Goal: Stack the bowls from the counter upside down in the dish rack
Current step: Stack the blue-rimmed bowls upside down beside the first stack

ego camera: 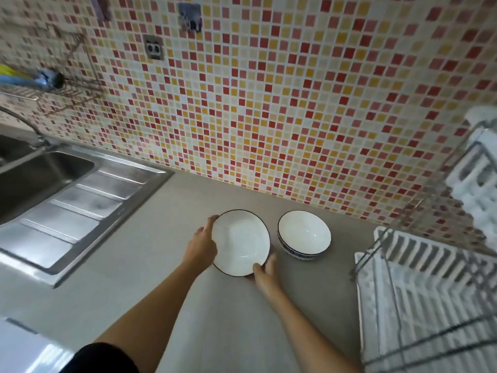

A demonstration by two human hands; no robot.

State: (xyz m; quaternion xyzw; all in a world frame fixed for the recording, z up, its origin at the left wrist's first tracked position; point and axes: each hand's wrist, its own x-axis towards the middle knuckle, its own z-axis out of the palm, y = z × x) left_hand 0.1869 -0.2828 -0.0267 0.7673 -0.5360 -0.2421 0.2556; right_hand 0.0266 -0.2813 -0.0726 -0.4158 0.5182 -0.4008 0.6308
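Gripping the left bowl (240,242) with both hands: left hand (203,244) clamped on its far-left rim, right hand (265,269) pinching the near-right edge. It looks tilted up toward the camera, maybe just off the grey counter (150,265) (hard to tell if it's fully lifted). The second bowl (304,234) sits upright just to its right, untouched. The dish rack (419,292) is further right, nothing stacked in the part I can see. I'd keep both hands on the rim, flip it mid-air, then lower it mouth-down flat so the next one nests.
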